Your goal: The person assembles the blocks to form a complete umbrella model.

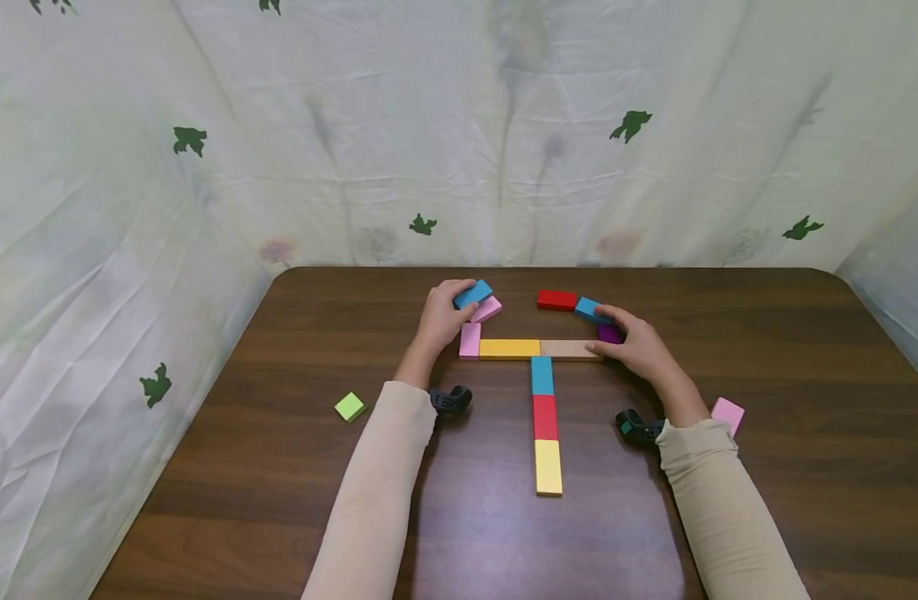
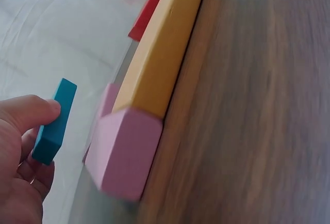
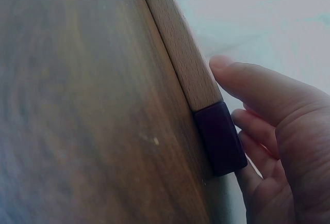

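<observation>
My left hand (image 1: 442, 318) pinches a blue block (image 1: 473, 294) between thumb and fingers; in the left wrist view this block (image 2: 55, 122) is tilted in the grip. Right under it in the head view lies a pink block (image 1: 487, 309), partly covered. My right hand (image 1: 642, 346) spreads over the right end of the layout, thumb at the plain wooden block (image 1: 567, 350) and fingertips at another blue block (image 1: 590, 310). Between thumb and fingers a purple block (image 1: 611, 334) shows, partly hidden; in the right wrist view fingers reach behind this purple block (image 3: 220, 139).
A second pink block (image 1: 470, 342), a yellow-orange block (image 1: 509, 350) and the wooden one form a row. Below it run a teal block (image 1: 541, 376), a red block (image 1: 545, 417) and a yellow block (image 1: 548, 467). Another red block (image 1: 556, 300) lies behind; a green block (image 1: 350, 407) lies left.
</observation>
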Demonstrator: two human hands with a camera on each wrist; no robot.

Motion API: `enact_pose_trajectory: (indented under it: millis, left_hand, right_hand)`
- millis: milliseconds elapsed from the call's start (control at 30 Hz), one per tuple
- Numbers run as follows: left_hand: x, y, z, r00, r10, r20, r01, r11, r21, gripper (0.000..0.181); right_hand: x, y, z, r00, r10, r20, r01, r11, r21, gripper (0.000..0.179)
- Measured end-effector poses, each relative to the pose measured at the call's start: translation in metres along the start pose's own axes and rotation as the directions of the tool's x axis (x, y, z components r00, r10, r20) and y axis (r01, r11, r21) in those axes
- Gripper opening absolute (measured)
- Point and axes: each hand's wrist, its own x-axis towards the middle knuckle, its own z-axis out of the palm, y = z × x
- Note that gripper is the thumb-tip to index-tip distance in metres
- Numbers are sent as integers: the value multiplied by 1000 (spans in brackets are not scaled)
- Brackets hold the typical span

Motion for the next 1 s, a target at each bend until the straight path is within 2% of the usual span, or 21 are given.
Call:
enact_pose_trajectory:
  millis: [233,367,667,867,1000]
  left_hand:
    - [8,8,11,997,66,38,-67,997,43,40]
    - [12,13,14,996,77,49,-79,995,59,41]
    - [18,21,18,994,42,106,-45,999,24,41]
    - [22,26,24,989,48,142,-42,998,-48,41]
    - [25,30,28,985,50,162,-40,997,-62,40]
  right_hand:
    - [0,1,1,1000,0,-2,0,1000,-4,71]
    - [1,1,1,1000,-3,-5,3,1000,-4,70]
    - [1,3,1,1000,-2,-7,2,1000,-9,71]
    - [1,3,1,1000,-10,-11,10,1000,-7,69]
    - [1,3,1,1000,-8,-14,8,1000,-7,68]
